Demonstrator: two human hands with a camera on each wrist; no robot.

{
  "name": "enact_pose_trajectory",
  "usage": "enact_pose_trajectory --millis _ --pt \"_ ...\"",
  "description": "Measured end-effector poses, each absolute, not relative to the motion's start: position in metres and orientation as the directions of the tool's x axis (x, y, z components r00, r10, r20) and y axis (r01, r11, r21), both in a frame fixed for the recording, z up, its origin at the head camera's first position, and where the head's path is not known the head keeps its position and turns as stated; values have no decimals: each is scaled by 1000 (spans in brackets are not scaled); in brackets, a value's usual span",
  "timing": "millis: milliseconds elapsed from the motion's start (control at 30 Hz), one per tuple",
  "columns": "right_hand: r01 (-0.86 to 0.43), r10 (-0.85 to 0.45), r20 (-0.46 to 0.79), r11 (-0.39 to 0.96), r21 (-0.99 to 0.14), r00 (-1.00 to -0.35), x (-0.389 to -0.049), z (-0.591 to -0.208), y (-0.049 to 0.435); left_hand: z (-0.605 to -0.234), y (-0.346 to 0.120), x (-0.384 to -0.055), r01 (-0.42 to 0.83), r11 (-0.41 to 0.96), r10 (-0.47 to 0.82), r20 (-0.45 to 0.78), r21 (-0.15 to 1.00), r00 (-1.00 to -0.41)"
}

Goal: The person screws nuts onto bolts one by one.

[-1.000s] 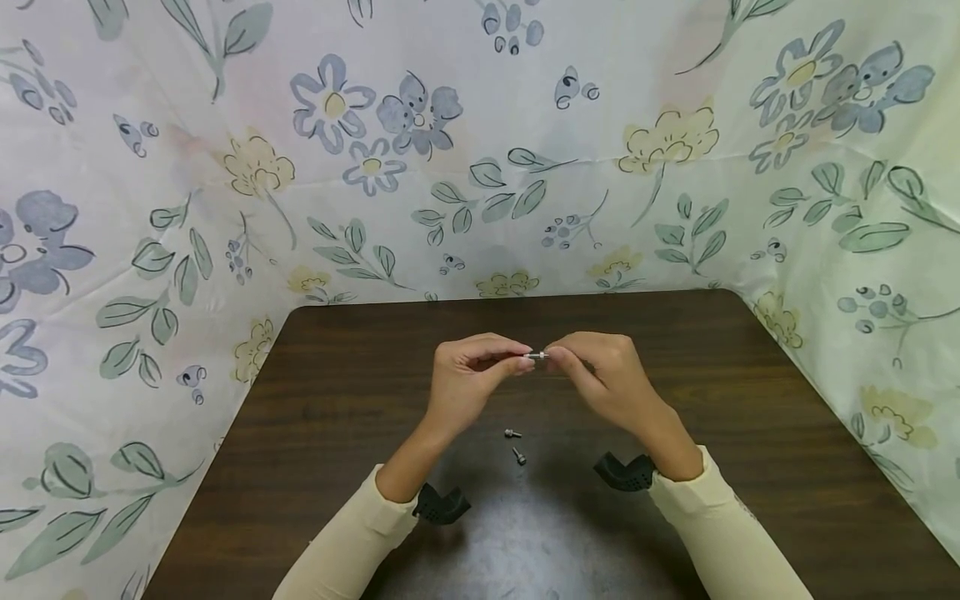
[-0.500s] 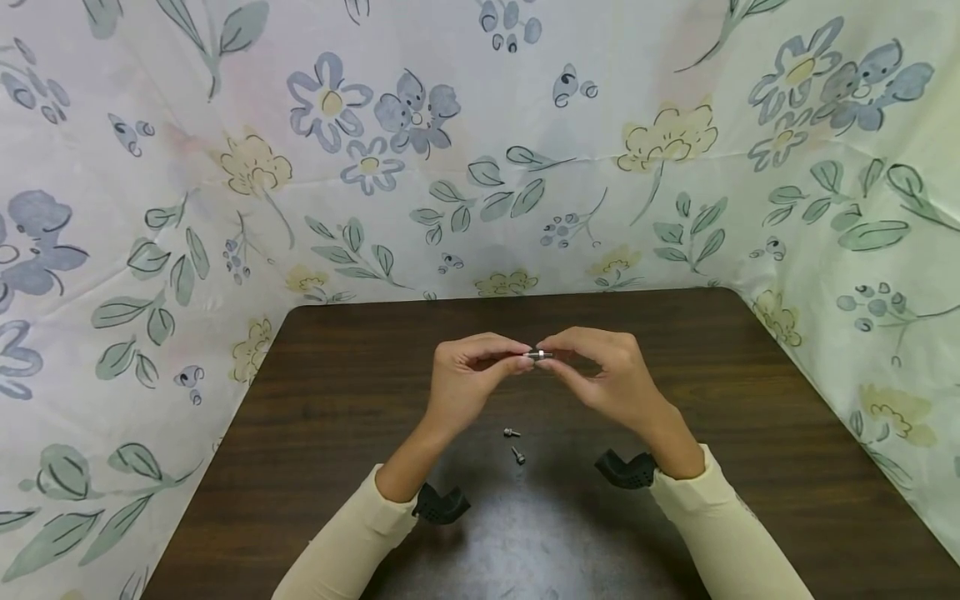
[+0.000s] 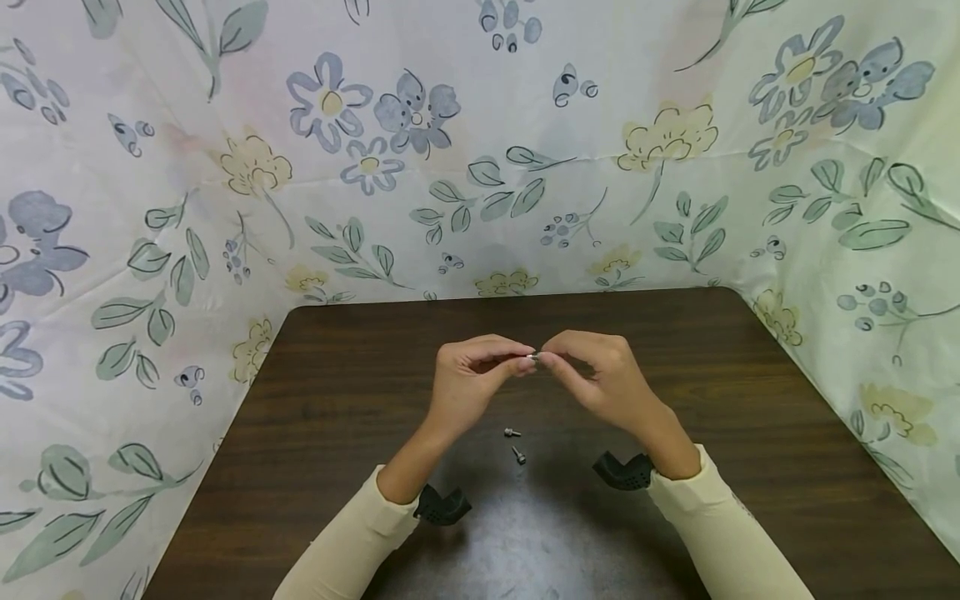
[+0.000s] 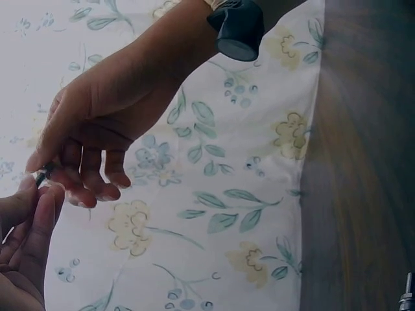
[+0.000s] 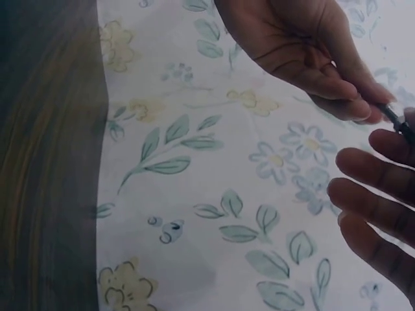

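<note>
Above the table, both hands meet at a small metal bolt (image 3: 533,357), mostly covered by fingertips in the head view. My left hand (image 3: 467,375) pinches one end between thumb and forefinger. The thumb and forefinger of my right hand (image 3: 611,371) pinch its other end. In the right wrist view the dark shank of the bolt (image 5: 391,116) spans the gap between the two hands. On the table below lie two more small bolts, an upper bolt (image 3: 512,432) and a lower bolt (image 3: 519,456), each with a wider end.
The dark wooden table (image 3: 360,417) has floral cloth (image 3: 480,225) hanging behind it and along both sides. Each wrist wears a black camera mount, the left mount (image 3: 442,505) and the right mount (image 3: 624,472).
Half a second ago the right fingers stood spread around the bolt's shiny end. Now they close over it, hiding that end. The left hand keeps its pinch, shifted very slightly right.
</note>
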State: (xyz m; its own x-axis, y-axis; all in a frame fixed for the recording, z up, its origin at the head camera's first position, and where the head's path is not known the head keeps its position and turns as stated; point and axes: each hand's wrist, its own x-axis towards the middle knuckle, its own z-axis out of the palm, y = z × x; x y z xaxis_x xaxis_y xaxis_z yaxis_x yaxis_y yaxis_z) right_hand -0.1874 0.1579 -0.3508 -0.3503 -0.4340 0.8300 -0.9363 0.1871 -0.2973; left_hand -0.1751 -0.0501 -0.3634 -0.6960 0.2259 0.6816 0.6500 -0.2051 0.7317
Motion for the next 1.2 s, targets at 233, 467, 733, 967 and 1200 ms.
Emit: enact_pose_trajectory --millis 233,467,733,967,1200 --pt "-913 -398 825 242 -327 -401 -185 -351 160 -363 -50 -175 646 -208 225 678 735 -699" --pt "-945 -417 849 181 -271 -324 -187 -348 162 -365 -51 -177 649 -207 206 681 732 -703" --pt "-948 -421 851 188 -255 -313 -189 -348 162 -365 -51 -177 636 -219 215 673 740 -708" --pt "-938 -421 839 198 -284 -343 -188 -350 160 -364 -50 -176 638 -223 221 676 737 -703" --pt "-929 -423 829 212 -303 -367 -185 -348 163 -365 -51 -176 645 -216 212 680 733 -702"
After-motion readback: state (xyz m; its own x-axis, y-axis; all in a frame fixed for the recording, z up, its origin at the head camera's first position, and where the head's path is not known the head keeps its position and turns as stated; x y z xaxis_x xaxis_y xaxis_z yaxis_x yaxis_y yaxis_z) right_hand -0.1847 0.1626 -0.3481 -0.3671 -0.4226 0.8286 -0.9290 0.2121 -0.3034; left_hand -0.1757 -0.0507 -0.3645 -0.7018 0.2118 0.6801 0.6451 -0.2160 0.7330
